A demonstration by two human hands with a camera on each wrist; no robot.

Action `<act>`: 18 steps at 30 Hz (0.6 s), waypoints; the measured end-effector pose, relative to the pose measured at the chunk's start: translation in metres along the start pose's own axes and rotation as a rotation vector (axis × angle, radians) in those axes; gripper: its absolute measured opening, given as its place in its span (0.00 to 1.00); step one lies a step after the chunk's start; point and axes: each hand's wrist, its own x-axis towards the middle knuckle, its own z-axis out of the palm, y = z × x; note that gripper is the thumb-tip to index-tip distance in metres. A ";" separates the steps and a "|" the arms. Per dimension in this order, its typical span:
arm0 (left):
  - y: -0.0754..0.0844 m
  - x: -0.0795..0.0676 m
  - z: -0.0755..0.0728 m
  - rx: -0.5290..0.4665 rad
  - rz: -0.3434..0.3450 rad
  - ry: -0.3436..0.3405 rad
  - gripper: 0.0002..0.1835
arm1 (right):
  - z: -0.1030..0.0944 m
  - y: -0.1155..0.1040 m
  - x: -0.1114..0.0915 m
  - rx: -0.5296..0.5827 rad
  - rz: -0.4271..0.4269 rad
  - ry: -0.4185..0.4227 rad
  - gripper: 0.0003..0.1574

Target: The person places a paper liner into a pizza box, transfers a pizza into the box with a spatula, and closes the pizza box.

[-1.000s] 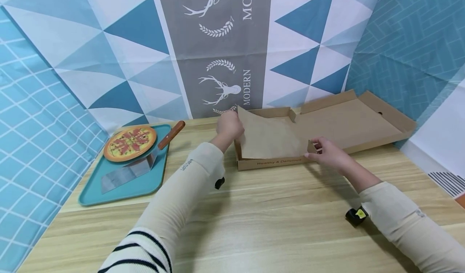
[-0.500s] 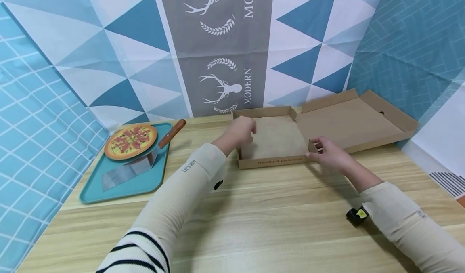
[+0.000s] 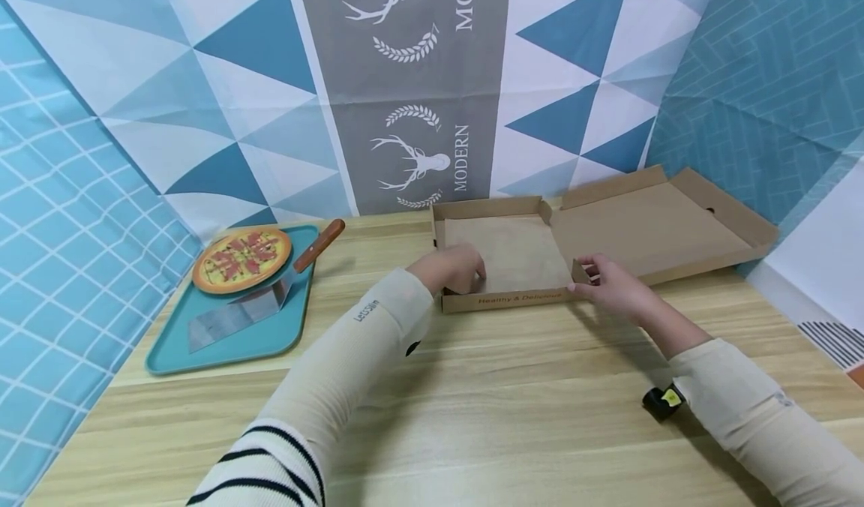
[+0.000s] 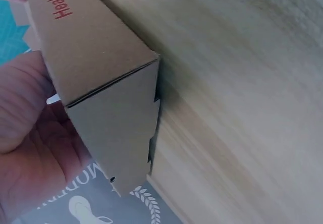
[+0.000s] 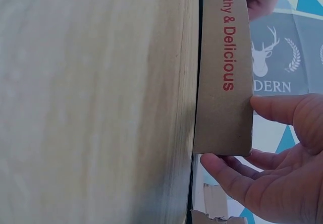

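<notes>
An open cardboard pizza box [image 3: 516, 299] stands at the back of the table, its front wall printed "Healthy & Delicious". A sheet of brown paper [image 3: 520, 244] lies flat on its floor. My left hand [image 3: 464, 268] reaches into the front left corner, over the paper. From the left wrist, the box walls [image 4: 108, 72] cover its fingertips, so whether they pinch anything is hidden. My right hand [image 3: 607, 286] grips the front right corner. In the right wrist view its thumb [image 5: 275, 108] is on the front wall's top edge, with fingers round the end.
The box lid [image 3: 648, 222] lies folded back to the right. A teal tray [image 3: 229, 361] at the left bears a toy-like pizza [image 3: 243, 259] and a wooden-handled pizza server [image 3: 236, 323]. Patterned walls close off the back and sides of the table [image 3: 499, 402].
The paper's raised left side has come down flat in the box. My left hand has let go of it and moved toward the front left corner. The right hand stays at its corner.
</notes>
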 end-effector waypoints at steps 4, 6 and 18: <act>0.000 0.000 0.002 0.037 -0.017 -0.024 0.19 | 0.000 0.002 0.000 0.000 0.001 -0.003 0.43; -0.001 0.000 0.003 0.048 -0.022 -0.016 0.18 | 0.000 0.003 0.001 -0.001 0.001 -0.005 0.43; -0.001 0.003 0.002 0.038 -0.043 -0.028 0.18 | 0.001 0.001 -0.001 0.008 0.009 -0.010 0.42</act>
